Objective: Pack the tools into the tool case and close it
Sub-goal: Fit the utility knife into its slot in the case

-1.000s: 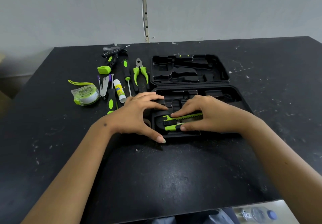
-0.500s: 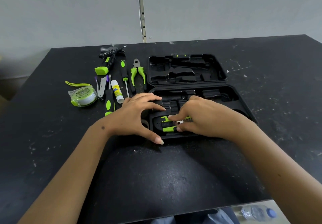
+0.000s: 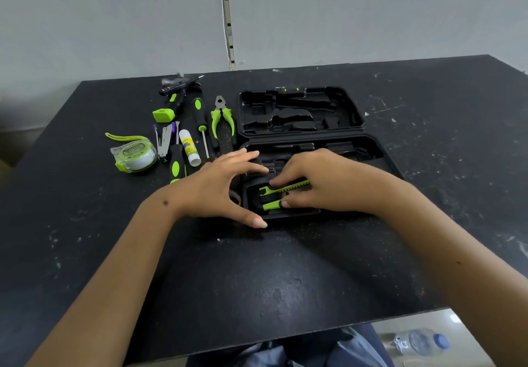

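The black tool case [image 3: 371, 152] lies open on the table, its lid half [image 3: 300, 112] flat behind the near half. My right hand [image 3: 323, 181] pinches a green and black utility knife [image 3: 274, 195] that sits in the near-left slot of the case. My left hand [image 3: 223, 186] rests spread on the case's left edge, thumb along its front rim. Left of the case lie green-handled pliers [image 3: 223, 121], a screwdriver [image 3: 200, 121], a hammer [image 3: 171, 104], a tape measure [image 3: 133, 155], a glue stick [image 3: 189, 149] and a second screwdriver handle [image 3: 175, 166].
The black table [image 3: 257, 275] ends close to my body at the front. A grey wall stands behind it. A plastic water bottle [image 3: 420, 342] lies on the floor at the lower right. Small metal tweezers or a stapler [image 3: 164, 141] sit among the loose tools.
My right hand slid left over the knife half a second ago, then eased back, so more of the green blade rail shows again. My left hand has stayed on the case edge.
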